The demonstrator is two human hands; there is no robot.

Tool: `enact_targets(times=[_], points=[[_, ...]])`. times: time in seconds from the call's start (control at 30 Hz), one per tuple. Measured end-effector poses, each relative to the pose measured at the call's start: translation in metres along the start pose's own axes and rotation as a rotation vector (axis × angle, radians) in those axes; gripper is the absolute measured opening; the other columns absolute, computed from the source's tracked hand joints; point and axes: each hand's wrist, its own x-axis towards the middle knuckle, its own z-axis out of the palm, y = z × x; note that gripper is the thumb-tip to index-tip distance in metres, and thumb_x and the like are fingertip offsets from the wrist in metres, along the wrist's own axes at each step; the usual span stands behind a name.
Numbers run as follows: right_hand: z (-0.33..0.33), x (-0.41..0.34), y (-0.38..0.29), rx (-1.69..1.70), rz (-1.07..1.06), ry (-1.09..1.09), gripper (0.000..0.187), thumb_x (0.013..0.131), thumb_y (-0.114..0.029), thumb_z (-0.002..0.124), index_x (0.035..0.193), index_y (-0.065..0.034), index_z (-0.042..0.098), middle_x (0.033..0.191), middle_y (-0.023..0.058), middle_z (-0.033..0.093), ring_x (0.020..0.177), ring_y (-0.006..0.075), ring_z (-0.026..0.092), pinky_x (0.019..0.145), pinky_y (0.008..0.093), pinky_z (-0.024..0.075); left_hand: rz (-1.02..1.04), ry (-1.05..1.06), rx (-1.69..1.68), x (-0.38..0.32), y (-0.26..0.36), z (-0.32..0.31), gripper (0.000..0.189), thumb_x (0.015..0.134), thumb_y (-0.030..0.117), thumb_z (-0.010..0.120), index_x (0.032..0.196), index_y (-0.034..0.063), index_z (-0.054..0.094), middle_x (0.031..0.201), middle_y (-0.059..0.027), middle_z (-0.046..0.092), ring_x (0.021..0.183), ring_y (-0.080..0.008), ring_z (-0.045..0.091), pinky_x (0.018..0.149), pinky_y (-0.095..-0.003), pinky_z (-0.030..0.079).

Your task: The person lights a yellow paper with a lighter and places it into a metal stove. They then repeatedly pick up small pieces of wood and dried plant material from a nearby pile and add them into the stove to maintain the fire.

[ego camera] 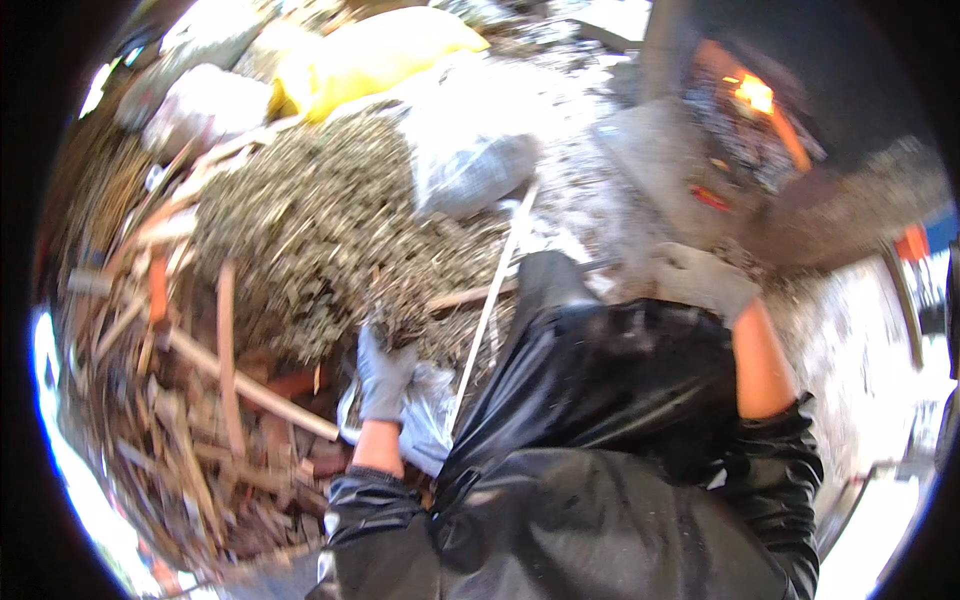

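My left hand (384, 379), in a grey work glove, is at the near edge of a heap of dry chopped plant scraps (352, 195). A dark clump of the scraps (388, 330) sits between its thumb and fingers. Crumpled clear plastic (427, 420) lies beside that wrist. My right hand (701, 281), in a pale glove, is beside my knee, below the mouth of a fire chamber (750, 120). Flame and ash glow inside. Blur hides whether its fingers hold anything. A long thin white stick (495, 292) slants between the heap and my leg.
Loose wood strips (225, 360) and broken scrap wood fill the left side. A filled clear plastic bag (480, 165) stands behind the heap, with a yellow sack (382, 56) farther back. A small red object (709, 198) lies on the ledge before the fire.
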Motion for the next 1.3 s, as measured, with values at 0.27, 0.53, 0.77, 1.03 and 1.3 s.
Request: enact_targets(times=[0.27, 0.53, 0.77, 1.03, 1.3], points=[[-0.025, -0.03, 0.008, -0.019, 0.152, -0.094, 0.057, 0.094, -0.05, 0.056, 0.136, -0.0116, 0.061, 0.132, 0.0176, 0.066, 0.125, 0.035, 0.061, 0.105, 0.0418, 0.0474, 0.291, -0.29, 0.038, 0.088, 0.214, 0.125, 0.043, 0.086, 0.001, 0.071, 0.127, 0.0007, 0.059, 0.117, -0.011, 0.071, 0.108, -0.021, 0.067, 0.094, -0.0334, 0.052], [-0.023, -0.042, 0.024, 0.069, -0.262, -0.109, 0.05, 0.098, -0.042, 0.048, 0.13, -0.0063, 0.06, 0.126, 0.0262, 0.062, 0.116, 0.0418, 0.062, 0.1, 0.0479, 0.0482, 0.47, -0.539, 0.025, 0.157, 0.305, 0.322, 0.039, 0.085, 0.011, 0.074, 0.121, 0.0028, 0.065, 0.11, -0.0115, 0.074, 0.103, -0.0207, 0.068, 0.089, -0.0349, 0.053], [-0.014, -0.056, 0.039, -0.026, -0.3, -0.053, 0.049, 0.097, -0.041, 0.055, 0.127, -0.0033, 0.06, 0.112, 0.0184, 0.064, 0.107, 0.0327, 0.061, 0.1, 0.0465, 0.0441, 0.622, -0.662, 0.22, 0.15, 0.401, 0.504, 0.042, 0.082, 0.012, 0.071, 0.124, 0.0098, 0.066, 0.112, -0.0159, 0.072, 0.106, -0.032, 0.068, 0.091, -0.0411, 0.053], [-0.03, -0.063, 0.048, -0.049, -0.223, 0.234, 0.039, 0.093, -0.027, 0.055, 0.125, -0.0071, 0.066, 0.113, 0.0119, 0.066, 0.11, 0.0281, 0.06, 0.105, 0.0485, 0.04, 0.769, -0.717, 0.241, 0.208, 0.435, 0.674, 0.048, 0.084, 0.03, 0.072, 0.126, 0.0084, 0.066, 0.122, -0.0147, 0.072, 0.112, -0.0355, 0.067, 0.097, -0.0397, 0.052], [-0.02, -0.044, 0.048, 0.193, -0.002, 0.37, 0.029, 0.091, -0.024, 0.056, 0.107, -0.0063, 0.072, 0.106, 0.0114, 0.069, 0.108, 0.03, 0.061, 0.11, 0.053, 0.0394, 1.03, -0.56, -0.039, 0.265, 0.437, 0.811, 0.05, 0.091, 0.032, 0.065, 0.132, 0.0036, 0.061, 0.132, -0.0155, 0.066, 0.12, -0.0302, 0.063, 0.102, -0.0403, 0.047]])
